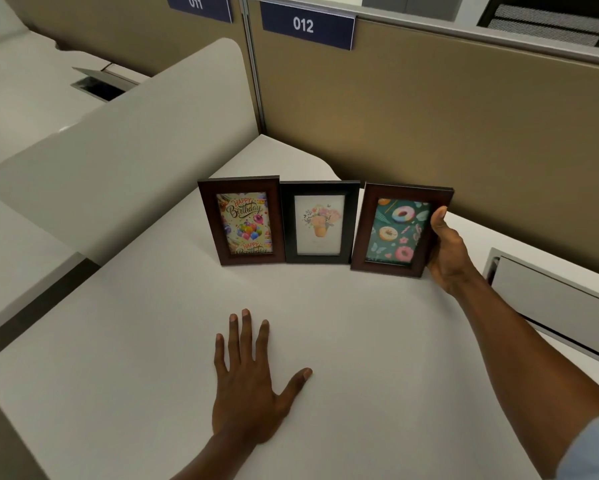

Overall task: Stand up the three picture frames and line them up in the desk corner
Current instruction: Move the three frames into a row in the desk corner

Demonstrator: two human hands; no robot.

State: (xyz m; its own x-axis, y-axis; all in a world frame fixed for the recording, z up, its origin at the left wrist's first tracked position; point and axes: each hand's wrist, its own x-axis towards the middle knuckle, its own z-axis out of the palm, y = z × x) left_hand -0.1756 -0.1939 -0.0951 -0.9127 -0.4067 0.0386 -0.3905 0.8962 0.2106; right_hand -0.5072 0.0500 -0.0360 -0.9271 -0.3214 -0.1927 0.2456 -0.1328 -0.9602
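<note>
Three picture frames stand upright side by side on the white desk (152, 341), facing me, near the corner. On the left is a brown birthday frame (243, 221) with balloons. A black flower frame (319, 223) stands in the middle. On the right, a brown donut frame (398, 232) is angled slightly inward. My right hand (445, 249) grips the donut frame's right edge, thumb on the front. My left hand (248, 382) lies flat on the desk in front of the frames, fingers spread, holding nothing.
A tan partition (464, 133) with a "012" label (306, 25) runs behind the frames. A curved white divider (125, 161) bounds the desk on the left. A grey cable tray slot (550, 299) is sunk into the desk at right.
</note>
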